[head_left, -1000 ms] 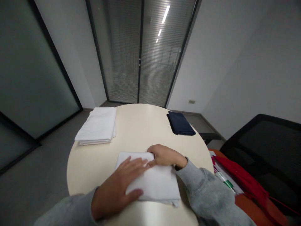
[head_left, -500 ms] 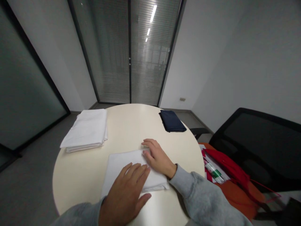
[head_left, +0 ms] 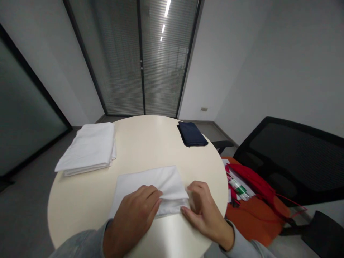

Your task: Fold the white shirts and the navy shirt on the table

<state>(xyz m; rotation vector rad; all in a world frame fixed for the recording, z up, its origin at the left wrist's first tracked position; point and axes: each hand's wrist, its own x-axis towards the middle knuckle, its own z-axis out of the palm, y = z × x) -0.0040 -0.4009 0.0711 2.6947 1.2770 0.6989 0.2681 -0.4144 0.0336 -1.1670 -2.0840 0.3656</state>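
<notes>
A: Where is the cloth lying from the hands?

B: A folded, flat rectangle of white fabric [head_left: 150, 179] is lying just ahead of the left hand [head_left: 134, 216] and to the left of the right hand [head_left: 205, 211], on a round, cream, smooth-topped desk [head_left: 153, 136]. Its long axis is running roughly side to side.

A: Which hand is sitting nearer its right end?

B: The right hand. Its thumb is reaching the near right corner, and its fingers are curving beside the right edge, leaving an open gap with nothing visibly held.

A: And the left hand?

B: It is resting over the near edge, fingers bent and close together. Whether it is pinching the fabric, I cannot tell.

A: What is lying beyond?

B: A folded white fabric stack [head_left: 88, 143] is lying ahead and left of the hands; a folded navy fabric bundle [head_left: 192, 134] is lying ahead, toward the right.
</notes>
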